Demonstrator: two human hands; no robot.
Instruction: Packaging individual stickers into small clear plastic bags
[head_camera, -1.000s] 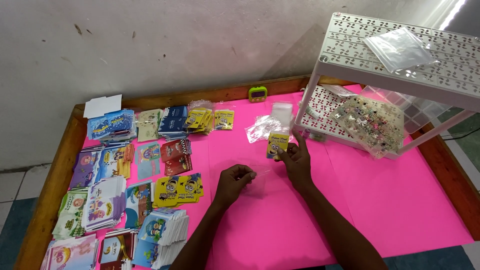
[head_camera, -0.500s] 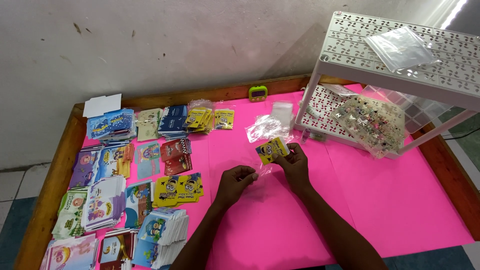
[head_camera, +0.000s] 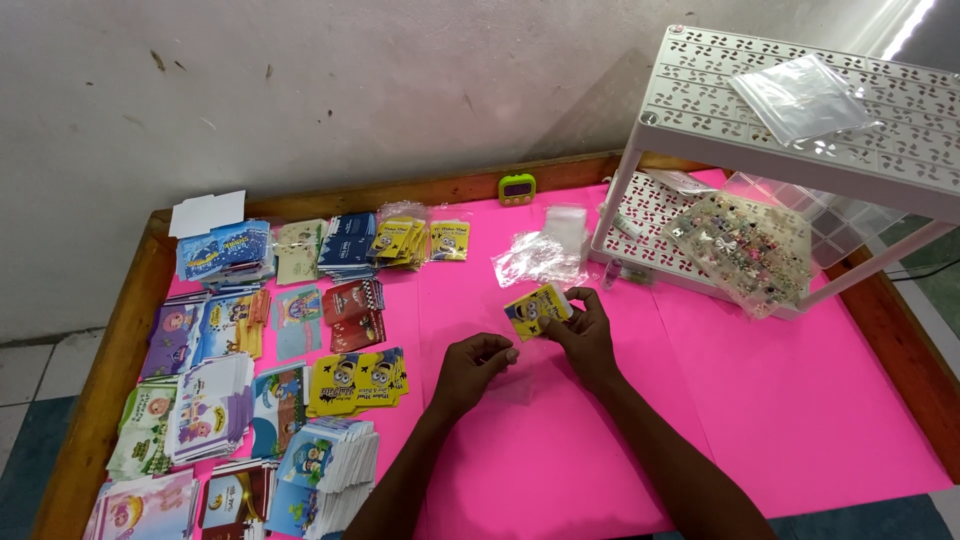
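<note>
A: How many cards did the hands hold?
B: One yellow card (head_camera: 537, 310), pinched in the right hand (head_camera: 583, 335) above the pink table (head_camera: 800, 400). The left hand (head_camera: 470, 365) was curled, fingertips pinching a clear sleeve (head_camera: 515, 380).

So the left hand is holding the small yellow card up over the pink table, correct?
Not quite: the head view shows the right hand holding the small yellow card over the pink table. The left hand is loosely curled beside it, apart from the card.

stained grey wall (head_camera: 330, 90), tiled floor (head_camera: 20, 400), wood-rimmed pink table (head_camera: 800, 420).
</note>
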